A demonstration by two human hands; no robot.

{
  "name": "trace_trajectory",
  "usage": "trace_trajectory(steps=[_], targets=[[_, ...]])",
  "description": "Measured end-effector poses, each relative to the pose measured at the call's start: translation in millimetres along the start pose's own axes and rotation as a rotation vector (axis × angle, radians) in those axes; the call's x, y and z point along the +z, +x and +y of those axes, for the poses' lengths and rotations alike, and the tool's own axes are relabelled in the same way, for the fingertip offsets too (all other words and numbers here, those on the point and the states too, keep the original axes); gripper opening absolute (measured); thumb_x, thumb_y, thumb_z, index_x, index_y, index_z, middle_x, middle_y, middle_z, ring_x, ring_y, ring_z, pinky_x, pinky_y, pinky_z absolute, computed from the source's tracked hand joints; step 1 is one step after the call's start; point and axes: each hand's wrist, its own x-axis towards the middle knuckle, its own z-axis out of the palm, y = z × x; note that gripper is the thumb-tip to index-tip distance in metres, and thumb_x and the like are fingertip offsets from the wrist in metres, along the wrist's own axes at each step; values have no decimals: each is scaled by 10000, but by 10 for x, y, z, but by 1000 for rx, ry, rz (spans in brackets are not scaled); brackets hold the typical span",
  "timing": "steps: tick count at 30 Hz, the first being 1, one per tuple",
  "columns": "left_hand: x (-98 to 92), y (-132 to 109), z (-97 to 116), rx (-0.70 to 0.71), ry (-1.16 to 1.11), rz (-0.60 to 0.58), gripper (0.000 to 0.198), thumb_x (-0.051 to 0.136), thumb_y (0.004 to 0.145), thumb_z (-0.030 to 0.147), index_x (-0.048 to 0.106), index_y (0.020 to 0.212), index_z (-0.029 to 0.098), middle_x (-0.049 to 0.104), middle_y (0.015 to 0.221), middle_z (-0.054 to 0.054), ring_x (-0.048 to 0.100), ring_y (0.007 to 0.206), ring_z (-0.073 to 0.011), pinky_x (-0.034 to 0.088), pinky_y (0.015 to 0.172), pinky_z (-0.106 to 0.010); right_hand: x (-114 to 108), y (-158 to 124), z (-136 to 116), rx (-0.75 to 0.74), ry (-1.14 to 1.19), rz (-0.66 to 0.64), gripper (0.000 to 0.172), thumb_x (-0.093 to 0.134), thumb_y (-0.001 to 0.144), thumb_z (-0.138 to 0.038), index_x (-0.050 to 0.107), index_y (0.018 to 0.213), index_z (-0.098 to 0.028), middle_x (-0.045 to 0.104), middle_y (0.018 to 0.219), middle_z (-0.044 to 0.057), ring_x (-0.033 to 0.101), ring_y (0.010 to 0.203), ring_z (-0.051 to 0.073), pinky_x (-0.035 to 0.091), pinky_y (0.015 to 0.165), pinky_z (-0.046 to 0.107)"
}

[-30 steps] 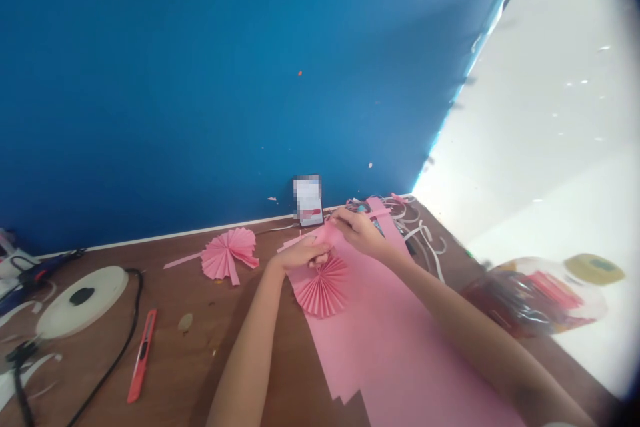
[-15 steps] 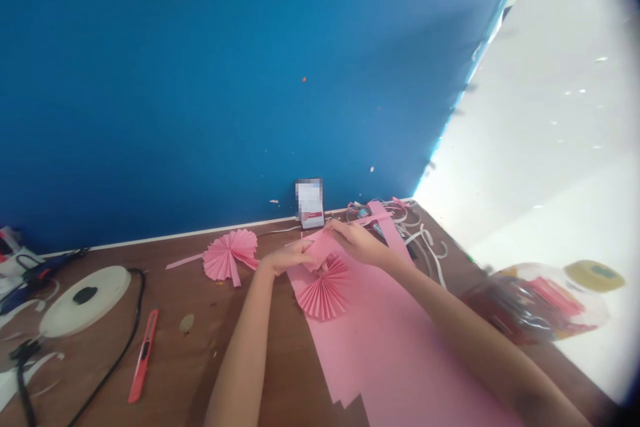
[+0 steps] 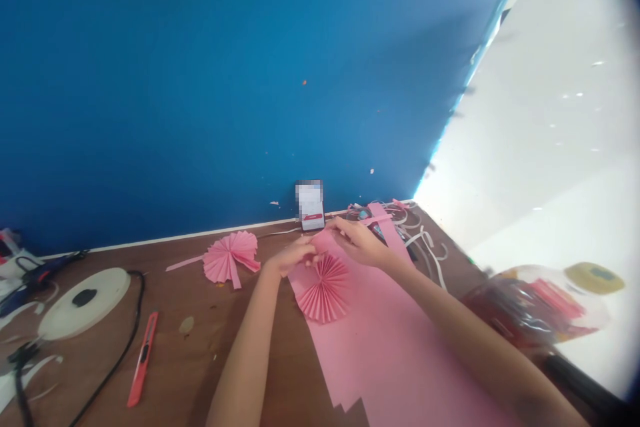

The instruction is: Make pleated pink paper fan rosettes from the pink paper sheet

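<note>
My left hand (image 3: 296, 255) and my right hand (image 3: 356, 240) both grip a small pink paper piece (image 3: 324, 240), with fingers closed on its two sides. Just below them a pleated pink paper fan (image 3: 324, 293) rests on a large pink paper sheet (image 3: 385, 340). The upper part of that fan is partly covered by my fingers. Further left, a second pleated pink fan (image 3: 227, 259) lies on the table with narrow strips sticking out of it.
A phone (image 3: 311, 207) leans against the blue wall. On the left are a red utility knife (image 3: 143, 360), a white round disc (image 3: 84, 303) and a black cable (image 3: 136, 320). Paper strips (image 3: 393, 230) and cords lie at the back right. A clear plastic container (image 3: 540, 303) stands on the right.
My left hand has moved slightly up and right, closer to my right hand. Less of the paper piece shows between them, as it looks folded or tilted. The pleated fans stay put.
</note>
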Motion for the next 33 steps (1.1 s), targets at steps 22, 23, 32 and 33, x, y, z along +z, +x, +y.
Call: trace_trajectory(steps=[22,23,32,33], targets=[[151,50,36,182,216,-51,338,617,775,462,499,831,150,432,596,51,383,499,-58,333,539,-215,-12,47,24,134,132,117,244,492,896,-370,641,830,-189,653,844,42,580,783,154,426,675,267],[157,72,15,179,234,-38,330,590,792,466,490,786,151,429,581,49,382,493,-60,339,543,-220,-5,46,30,151,142,126,253,491,894,-376,635,806,-187,651,837,39,579,777,153,428,678,267],[256,229,-101,268,292,86,309,595,792,437,469,740,161,457,622,34,422,554,-78,344,567,-222,77,41,94,244,348,263,168,520,862,-349,572,841,-191,603,796,22,556,701,135,444,638,263],[271,232,-100,279,283,110,308,640,759,424,485,779,158,460,661,32,422,578,-77,340,570,-217,77,40,95,249,372,271,150,526,856,-339,563,859,-194,596,795,17,558,702,134,448,639,263]])
